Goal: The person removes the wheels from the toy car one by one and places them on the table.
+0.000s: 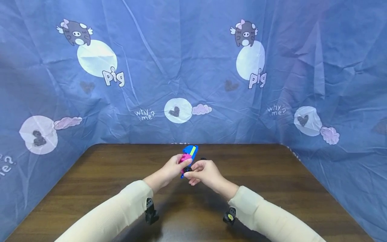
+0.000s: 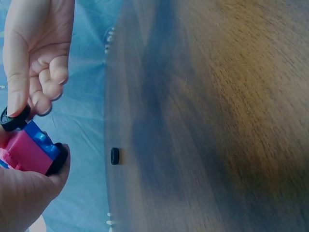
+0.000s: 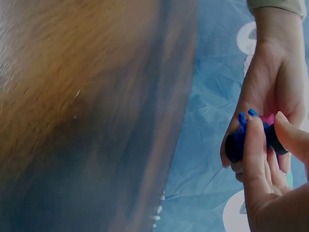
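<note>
A blue and pink toy car (image 1: 189,152) with a yellow-green stripe is held above the table by my left hand (image 1: 172,168), its thumb across the pink side. My right hand (image 1: 209,174) pinches a black wheel (image 2: 14,119) at the car's side, thumb on the wheel's outer face. In the left wrist view, another black wheel (image 2: 59,158) sits at the opposite side of the car, by the left thumb. The right wrist view shows the car's blue underside (image 3: 243,126) partly covered by the right fingers.
One loose black wheel (image 2: 115,156) stands on the brown wooden table (image 1: 121,161) near its far edge, mostly hidden behind the right hand in the head view. A blue printed cloth (image 1: 193,67) hangs behind the table. Black wrist cameras (image 1: 151,211) hang under both sleeves.
</note>
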A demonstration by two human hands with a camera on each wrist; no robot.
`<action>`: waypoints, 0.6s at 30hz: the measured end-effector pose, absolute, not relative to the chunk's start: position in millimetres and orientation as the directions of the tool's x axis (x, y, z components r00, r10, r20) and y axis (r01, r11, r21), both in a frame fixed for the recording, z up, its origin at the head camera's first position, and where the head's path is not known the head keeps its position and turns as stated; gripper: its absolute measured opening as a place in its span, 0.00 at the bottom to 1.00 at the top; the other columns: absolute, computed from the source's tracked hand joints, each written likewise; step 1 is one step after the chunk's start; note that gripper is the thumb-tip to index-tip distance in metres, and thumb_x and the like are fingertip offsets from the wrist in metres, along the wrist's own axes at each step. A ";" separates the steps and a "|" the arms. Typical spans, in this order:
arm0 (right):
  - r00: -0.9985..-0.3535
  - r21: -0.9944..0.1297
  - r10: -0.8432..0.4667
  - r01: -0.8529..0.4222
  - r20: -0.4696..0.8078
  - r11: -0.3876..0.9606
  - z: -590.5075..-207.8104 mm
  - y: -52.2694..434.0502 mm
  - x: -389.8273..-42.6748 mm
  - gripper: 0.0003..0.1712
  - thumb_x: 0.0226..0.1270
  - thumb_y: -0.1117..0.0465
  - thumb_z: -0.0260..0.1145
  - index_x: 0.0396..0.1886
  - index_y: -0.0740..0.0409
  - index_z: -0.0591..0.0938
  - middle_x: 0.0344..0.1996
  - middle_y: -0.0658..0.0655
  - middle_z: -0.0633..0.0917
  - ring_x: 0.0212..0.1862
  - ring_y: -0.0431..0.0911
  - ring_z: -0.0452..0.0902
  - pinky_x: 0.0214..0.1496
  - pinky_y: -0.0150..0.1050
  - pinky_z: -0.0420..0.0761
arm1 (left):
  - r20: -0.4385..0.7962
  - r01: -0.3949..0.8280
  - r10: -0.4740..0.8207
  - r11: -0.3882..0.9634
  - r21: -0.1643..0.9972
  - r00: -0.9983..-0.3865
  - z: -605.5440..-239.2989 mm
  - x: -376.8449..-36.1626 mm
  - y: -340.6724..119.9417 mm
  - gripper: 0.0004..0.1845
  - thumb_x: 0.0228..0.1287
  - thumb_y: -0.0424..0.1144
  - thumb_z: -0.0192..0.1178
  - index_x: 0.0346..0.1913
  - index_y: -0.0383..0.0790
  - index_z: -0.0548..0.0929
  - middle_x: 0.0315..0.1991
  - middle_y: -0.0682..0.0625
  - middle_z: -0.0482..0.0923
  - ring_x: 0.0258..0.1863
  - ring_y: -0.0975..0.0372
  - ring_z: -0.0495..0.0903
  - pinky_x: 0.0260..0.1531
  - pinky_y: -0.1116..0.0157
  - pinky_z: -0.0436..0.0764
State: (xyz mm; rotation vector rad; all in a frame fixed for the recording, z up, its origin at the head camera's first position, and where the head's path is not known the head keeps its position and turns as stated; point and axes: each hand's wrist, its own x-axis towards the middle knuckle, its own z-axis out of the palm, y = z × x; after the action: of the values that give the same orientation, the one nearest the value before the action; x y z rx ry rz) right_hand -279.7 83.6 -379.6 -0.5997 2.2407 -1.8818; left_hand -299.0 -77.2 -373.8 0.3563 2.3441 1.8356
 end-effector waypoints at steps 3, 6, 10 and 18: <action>-0.937 -0.988 -0.324 -0.150 0.127 0.047 -379.2 81.0 -280.0 0.13 0.54 0.72 0.72 0.34 0.70 0.75 0.21 0.58 0.86 0.21 0.43 0.83 0.32 0.48 0.86 | 0.045 0.102 0.242 0.229 0.968 -0.969 -373.8 -299.4 -77.6 0.17 0.73 0.38 0.53 0.53 0.24 0.73 0.37 0.44 0.80 0.34 0.64 0.78 0.39 0.68 0.79; -0.945 -0.990 -0.300 -0.141 0.133 0.005 -376.8 80.3 -278.9 0.14 0.55 0.74 0.71 0.37 0.72 0.75 0.20 0.53 0.85 0.22 0.42 0.83 0.31 0.42 0.86 | 0.054 0.101 0.211 0.221 0.970 -0.976 -374.0 -300.0 -76.3 0.17 0.73 0.38 0.53 0.52 0.25 0.74 0.36 0.45 0.80 0.32 0.65 0.78 0.36 0.70 0.78; -0.948 -0.990 -0.287 -0.140 0.140 -0.018 -372.0 83.1 -277.7 0.15 0.57 0.75 0.68 0.43 0.75 0.76 0.25 0.54 0.86 0.24 0.42 0.84 0.34 0.40 0.86 | 0.063 0.103 0.182 0.221 0.970 -0.981 -372.4 -299.8 -76.3 0.16 0.72 0.38 0.54 0.51 0.25 0.74 0.35 0.45 0.79 0.32 0.64 0.76 0.35 0.70 0.77; -0.949 -0.991 -0.286 -0.131 0.135 -0.035 -367.5 91.2 -276.6 0.18 0.60 0.75 0.64 0.51 0.77 0.77 0.30 0.58 0.86 0.28 0.43 0.85 0.38 0.40 0.86 | 0.045 0.084 0.160 0.249 0.965 -0.986 -373.3 -294.5 -80.4 0.18 0.72 0.40 0.54 0.53 0.25 0.74 0.40 0.41 0.80 0.35 0.61 0.77 0.39 0.67 0.79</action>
State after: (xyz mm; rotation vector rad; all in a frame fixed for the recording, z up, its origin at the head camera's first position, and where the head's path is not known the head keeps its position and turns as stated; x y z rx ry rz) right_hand -276.6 91.2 -367.5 -0.4570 2.1016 -2.1361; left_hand -294.5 -80.4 -373.3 0.2384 2.4329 1.8723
